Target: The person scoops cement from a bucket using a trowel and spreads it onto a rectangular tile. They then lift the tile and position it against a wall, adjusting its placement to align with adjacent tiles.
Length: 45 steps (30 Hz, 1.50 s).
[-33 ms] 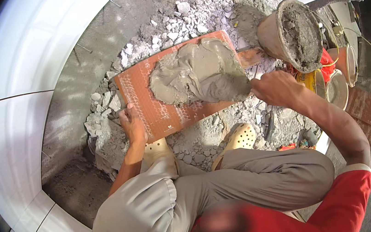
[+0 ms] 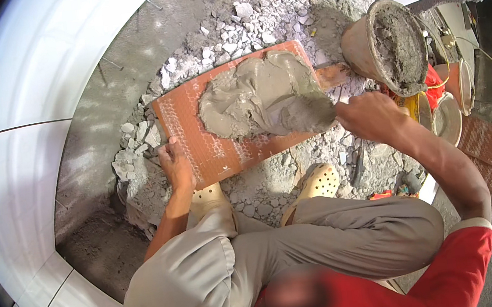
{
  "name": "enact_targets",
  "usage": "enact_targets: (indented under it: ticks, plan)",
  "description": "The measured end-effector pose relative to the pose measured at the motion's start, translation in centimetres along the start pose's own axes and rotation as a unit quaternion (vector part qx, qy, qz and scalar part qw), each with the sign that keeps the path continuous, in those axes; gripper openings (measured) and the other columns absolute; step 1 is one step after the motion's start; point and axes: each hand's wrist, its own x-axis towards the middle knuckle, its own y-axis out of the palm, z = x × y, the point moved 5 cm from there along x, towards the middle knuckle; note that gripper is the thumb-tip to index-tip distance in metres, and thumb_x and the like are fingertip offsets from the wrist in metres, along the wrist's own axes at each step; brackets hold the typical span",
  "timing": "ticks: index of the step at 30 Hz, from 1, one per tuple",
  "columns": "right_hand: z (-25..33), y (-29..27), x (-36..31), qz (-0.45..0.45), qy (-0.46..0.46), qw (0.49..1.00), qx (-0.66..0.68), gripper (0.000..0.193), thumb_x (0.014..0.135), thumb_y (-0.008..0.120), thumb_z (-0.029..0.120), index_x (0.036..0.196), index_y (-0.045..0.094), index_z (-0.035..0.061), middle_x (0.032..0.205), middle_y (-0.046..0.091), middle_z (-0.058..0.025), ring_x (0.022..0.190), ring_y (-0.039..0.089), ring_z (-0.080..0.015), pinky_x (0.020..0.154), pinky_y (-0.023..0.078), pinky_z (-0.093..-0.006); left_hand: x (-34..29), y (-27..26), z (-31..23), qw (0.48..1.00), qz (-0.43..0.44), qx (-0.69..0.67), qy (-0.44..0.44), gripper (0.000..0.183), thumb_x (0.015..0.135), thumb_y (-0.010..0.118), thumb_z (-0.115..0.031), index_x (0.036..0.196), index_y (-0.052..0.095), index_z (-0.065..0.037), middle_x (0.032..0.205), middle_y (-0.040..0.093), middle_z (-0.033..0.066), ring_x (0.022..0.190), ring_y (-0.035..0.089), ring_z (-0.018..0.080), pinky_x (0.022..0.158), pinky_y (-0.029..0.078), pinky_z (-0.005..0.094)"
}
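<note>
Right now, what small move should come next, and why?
Probably draw mortar leftward with the coated trowel in the right hand: mortar lies thick on the middle and right of the red-brown tile, whose left strip is uncovered, with the left hand at that edge.

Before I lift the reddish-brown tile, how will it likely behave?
The tile is probably stiff: it looks like a flat, straight-edged slab. It may feel heavy under that thick mortar, which lies mostly toward the right end, so that side could dip first.
</note>
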Motion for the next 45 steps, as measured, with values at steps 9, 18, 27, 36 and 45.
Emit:
enact_targets:
  ticks: [9, 18, 27, 36, 45]
  plan:
    - [-4.1, 0.4, -1.8, 0.026, -0.059, 0.979, 0.195, 0.038, 0.107, 0.049, 0.034, 0.096, 0.063, 0.0007, 0.094, 0.067, -0.0298, 0.089, 0.067, -0.0460, 0.074, 0.052, -0.0544, -0.1, 0.5, -1.0, 1.000, 0.007, 0.008, -0.006, 0.048, 0.107, 0.062, -0.044, 0.117, 0.053, 0.003, 0.105, 0.053, 0.0074, 0.098, 0.049, 0.0170, 0.089, 0.045, 0.0346]
    - [-3.2, -1.4, -2.5, -0.057, 0.033, 0.998, -0.009, 0.030, 0.105, 0.056, 0.029, 0.100, 0.064, 0.0005, 0.085, 0.069, -0.0258, 0.078, 0.068, -0.0488, 0.076, 0.054, -0.0566, -0.1, 0.6, -0.8, 0.999, -0.003, -0.018, -0.042, 0.048, 0.106, 0.063, -0.043, 0.118, 0.052, 0.002, 0.109, 0.054, 0.0077, 0.100, 0.051, 0.0169, 0.093, 0.046, 0.0353]
    - [3.6, 2.8, 2.0, 0.171, 0.003, 0.835, 0.522, 0.039, 0.107, 0.048, 0.037, 0.093, 0.057, 0.0020, 0.066, 0.054, -0.0050, 0.050, 0.058, -0.0152, 0.040, 0.049, -0.0313, -0.5, 0.6, -1.5, 0.999, 0.002, -0.011, -0.036, 0.046, 0.106, 0.063, -0.042, 0.118, 0.052, 0.001, 0.108, 0.056, 0.0093, 0.096, 0.051, 0.0176, 0.088, 0.047, 0.0358]
    - [7.2, 3.0, 4.7, 0.136, -0.030, 0.912, 0.387, 0.045, 0.110, 0.042, 0.036, 0.089, 0.058, -0.0012, 0.068, 0.059, -0.0139, 0.049, 0.060, -0.0255, 0.052, 0.053, -0.0411, -0.3, 0.9, -1.5, 0.997, -0.002, -0.053, -0.061, 0.035, 0.107, 0.065, -0.035, 0.111, 0.053, -0.003, 0.096, 0.054, 0.0032, 0.085, 0.048, 0.0123, 0.074, 0.045, 0.0317]
    - [9.1, 4.0, 6.6, -0.021, -0.169, 0.969, 0.179, 0.035, 0.106, 0.048, 0.028, 0.100, 0.063, -0.0031, 0.078, 0.067, -0.0271, 0.078, 0.066, -0.0526, 0.076, 0.054, -0.0576, -0.6, 1.0, -2.0, 0.997, -0.012, -0.033, -0.064, 0.039, 0.106, 0.065, -0.037, 0.113, 0.052, -0.001, 0.098, 0.053, 0.0051, 0.086, 0.047, 0.0137, 0.075, 0.045, 0.0320]
